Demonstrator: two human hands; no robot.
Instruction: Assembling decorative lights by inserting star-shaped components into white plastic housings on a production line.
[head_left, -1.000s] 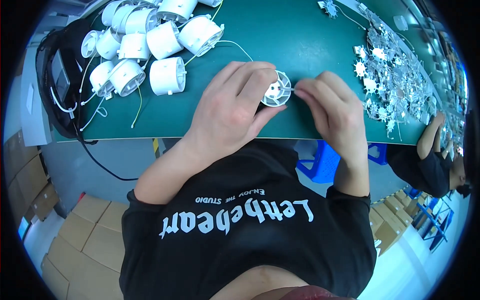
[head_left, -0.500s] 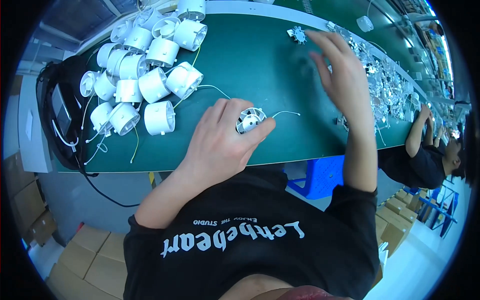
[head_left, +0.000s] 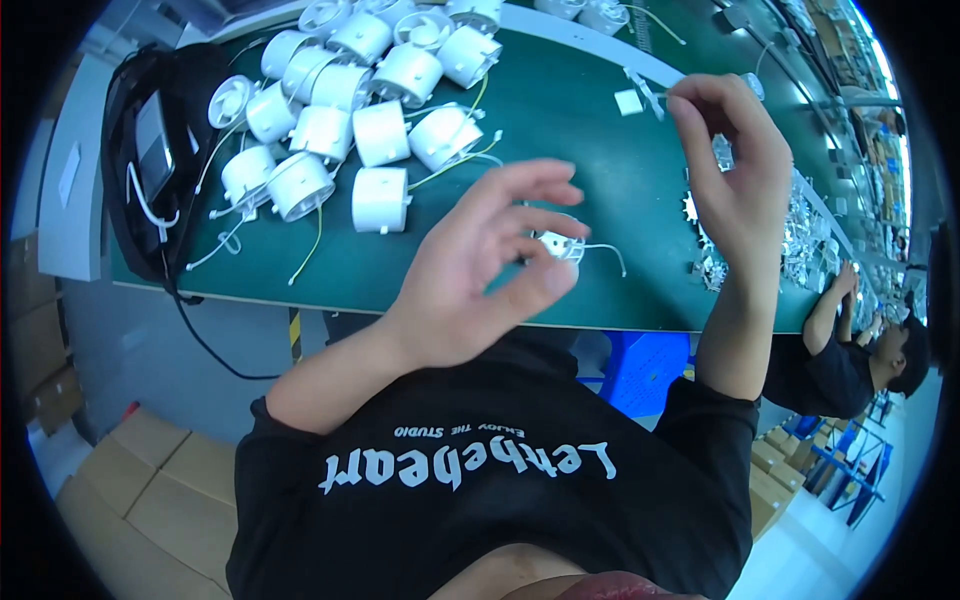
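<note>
My left hand [head_left: 470, 265] is open, its fingers spread and curved beside a small white round housing [head_left: 560, 243] with a thin white wire. The fingers partly cover that housing, and I cannot tell whether they touch it. Farther right and higher up, my right hand [head_left: 745, 165] has thumb and forefinger pinched together. Right by those fingertips is a blurred thin silvery piece [head_left: 646, 92]; whether it is held is unclear. A small white square piece [head_left: 628, 102] lies on the green table beside it.
Several white cylindrical fan housings [head_left: 380, 200] with wires fill the table's left. A black bag [head_left: 140, 210] lies at the left end. Small metal parts [head_left: 800, 240] are heaped at the right, past my right forearm. A blue stool [head_left: 645, 370] and another person [head_left: 850, 370] are beyond.
My left hand has opened from around the small white housing, which now shows more. My right hand's fingers have gone from spread to pinched. The whole view has shifted somewhat.
</note>
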